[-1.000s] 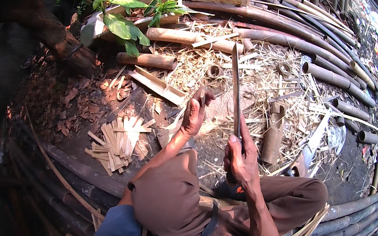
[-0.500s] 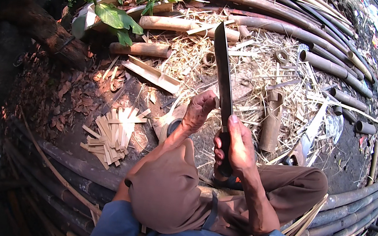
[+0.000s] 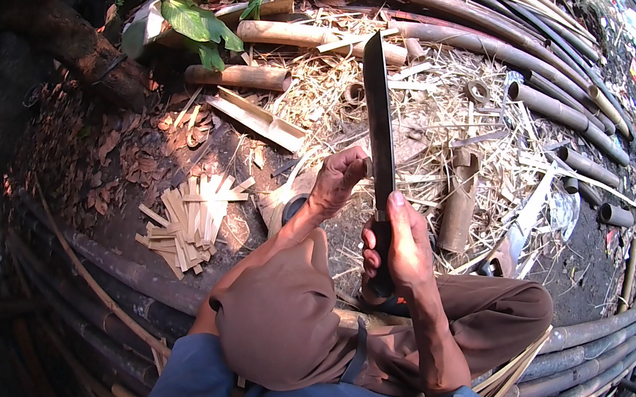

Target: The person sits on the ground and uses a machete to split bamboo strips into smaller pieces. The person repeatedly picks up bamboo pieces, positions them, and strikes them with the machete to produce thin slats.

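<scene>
In my right hand, fingers wrapped round its dark handle, is a machete. Its long dark blade points up and away from me, leaning slightly left. My left hand is closed beside the blade, over my bent knee. A small pale piece that looks like bamboo shows at its fingertips, close against the blade's left edge; most of it is hidden by the fingers. To the left on the ground lies a loose pile of short split bamboo strips.
Beyond my hands, shavings cover the soil. A handsaw and a bamboo section lie to the right. A split bamboo piece is at the left. Bamboo poles stretch across the back; more poles lie close by me.
Both hands keep almost the same pose and grip. The machete and the left hand sit only very slightly higher in the picture.
</scene>
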